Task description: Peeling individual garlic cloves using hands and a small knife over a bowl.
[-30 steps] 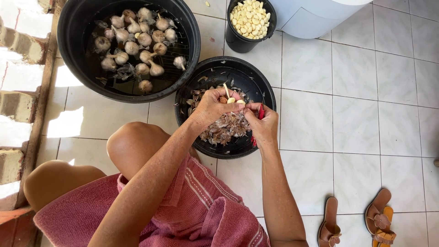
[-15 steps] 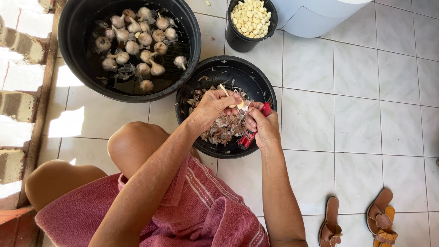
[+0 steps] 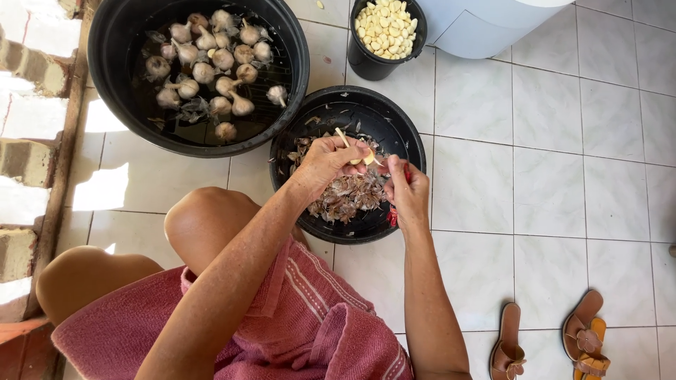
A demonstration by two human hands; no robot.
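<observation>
the garlic (image 3: 354,153) sits between the two hands, above the middle of the peel bowl (image 3: 401,130), a black round bowl on the tiled floor (image 3: 549,176). a thin pale stalk projects from it up and to the left. the left hand (image 3: 325,160) is closed round the garlic, fingers curled over it from the left side, knuckles up. the right hand (image 3: 406,188) lies just right of the garlic, closed on a knife (image 3: 395,211) with a red handle; only the handle shows below and above the fist, and the blade cannot be made out. thumb and fingertips of the right hand meet the garlic at its right edge. a heap of papery skins (image 3: 348,193) lies in the bowl directly under both hands. far left stands a large black tub (image 3: 113,84) holding whole bulbs (image 3: 211,63). beyond the bowl, a small black pot (image 3: 366,67) is filled with peeled cloves (image 3: 386,27). near right, sandals (image 3: 549,341) rest on the tiles.
</observation>
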